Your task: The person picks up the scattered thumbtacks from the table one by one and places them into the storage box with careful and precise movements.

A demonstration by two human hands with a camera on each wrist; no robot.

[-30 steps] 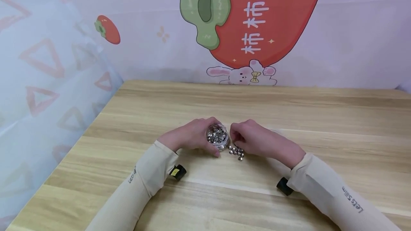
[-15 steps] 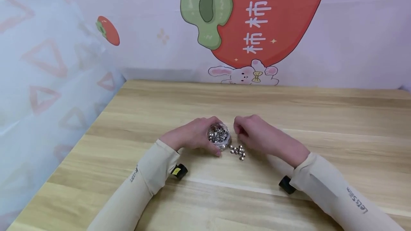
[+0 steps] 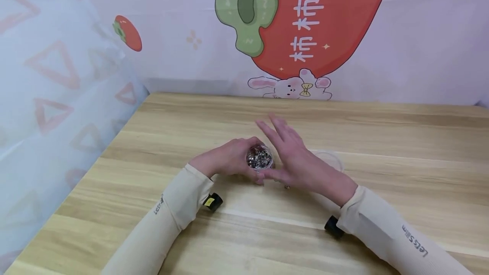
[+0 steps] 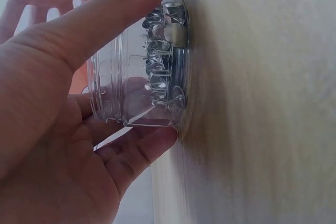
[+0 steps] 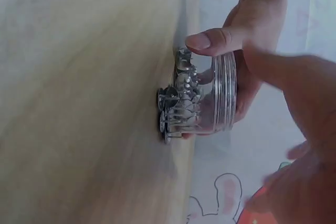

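Observation:
A clear round jar (image 3: 260, 158) stands upright on the table, partly filled with silver thumbtacks (image 4: 160, 61). My left hand (image 3: 232, 156) grips its side, thumb at the front and fingers behind. Just right of the jar is my right hand (image 3: 298, 158), its fingers stretched out and spread, holding nothing. Its thumb reaches toward the left thumb; whether they touch, I cannot tell. Several loose thumbtacks (image 5: 167, 100) lie on the table beside the jar in the right wrist view. In the head view the right hand hides most of them.
A clear round lid-like disc (image 3: 331, 159) lies on the wooden table (image 3: 191, 118) behind the right wrist. Black wrist cameras (image 3: 214, 202) sit under both cuffs. A printed cloth (image 3: 172, 46) hangs behind the table.
My right hand, curled near the loose thumbtacks before, has straightened its fingers and moved left toward the jar, covering the loose tacks. The left hand keeps its hold on the jar.

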